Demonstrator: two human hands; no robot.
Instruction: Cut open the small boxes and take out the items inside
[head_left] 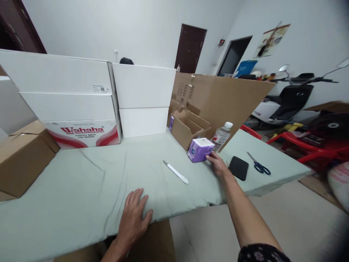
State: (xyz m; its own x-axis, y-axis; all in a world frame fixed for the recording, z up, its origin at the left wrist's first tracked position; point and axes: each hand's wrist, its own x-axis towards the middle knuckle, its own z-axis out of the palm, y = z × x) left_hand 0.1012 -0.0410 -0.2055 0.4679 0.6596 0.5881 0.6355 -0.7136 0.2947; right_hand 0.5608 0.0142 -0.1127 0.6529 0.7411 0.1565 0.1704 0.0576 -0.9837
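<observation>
My right hand (219,165) grips a purple tissue pack (200,151) at its near right corner, with the thumb on the front; the fingers behind the pack are partly hidden. The pack is just in front of an open brown cardboard box (185,133). Beside it stands a clear plastic bottle (221,136) with a white cap. My left hand (133,214) lies open on the pale green tablecloth (81,185) near the front edge, holding nothing. Between the hands lies a slim white-handled knife (176,172).
To the right lie a dark flat pad (239,168) and dark-handled scissors (261,168). White boxes (144,100) and a Wahaha carton (83,133) line the back. A large cardboard panel (223,94) stands behind the bottle. A brown box (24,160) sits at left.
</observation>
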